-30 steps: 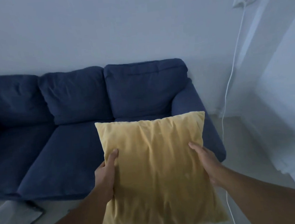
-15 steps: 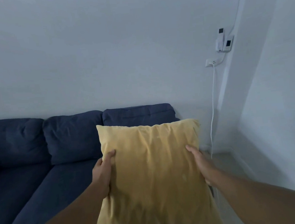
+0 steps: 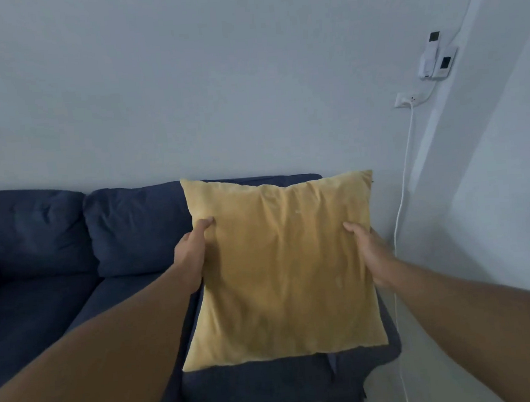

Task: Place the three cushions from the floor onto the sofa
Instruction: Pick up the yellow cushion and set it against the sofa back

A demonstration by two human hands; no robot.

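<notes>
A square yellow cushion [image 3: 283, 266] hangs upright in front of me, over the right end of a dark blue sofa [image 3: 133, 230]. My left hand [image 3: 195, 254] grips its left edge with the thumb on the front. On the opposite edge, my right hand [image 3: 367, 250] holds it the same way. The cushion covers the sofa's right back cushion and most of the right seat. Its lower edge is close above the seat front; contact with the seat cannot be told. No other loose cushion is in view.
A white wall runs behind the sofa. At the right, a white cable [image 3: 400, 222] drops from a wall socket [image 3: 406, 99] to the pale floor [image 3: 428, 362]. Two small white devices [image 3: 434, 57] hang above the socket. A wall corner stands close on the right.
The cushion has moved forward and to the right, away from me and over the sofa's right end. Both arms have stretched out further. The view has risen and the floor at lower left has left the frame.
</notes>
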